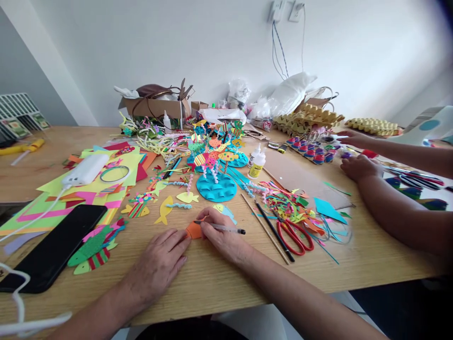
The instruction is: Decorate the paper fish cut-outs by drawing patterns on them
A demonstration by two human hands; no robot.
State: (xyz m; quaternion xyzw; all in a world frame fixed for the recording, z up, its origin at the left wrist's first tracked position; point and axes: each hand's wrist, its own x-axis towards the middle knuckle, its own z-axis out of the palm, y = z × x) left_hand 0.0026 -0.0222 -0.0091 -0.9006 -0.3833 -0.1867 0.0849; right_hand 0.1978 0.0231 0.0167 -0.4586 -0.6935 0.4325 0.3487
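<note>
Right fingers (209,216) grip a pen (224,228) — left fingers (177,240), outstretched, touch orange paper (193,231) — bottle label (256,169) illegible.

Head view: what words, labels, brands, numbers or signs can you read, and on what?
No text is legible.
White bottle with a yellow label: print too small and blurred.
White bottle behind it: label too small.
White container at far right: grey marking, too blurred.

Your left forearm (102,302) and right forearm (293,288) are bare as far as they show, each widening away from the wrist. Your left hand (155,257) and right hand (224,238) are bare too, the knuckles lightly creased. Low between your arms shows a black, rounded patch (187,332), apparently your clothing; its cut cannot be told.
</note>
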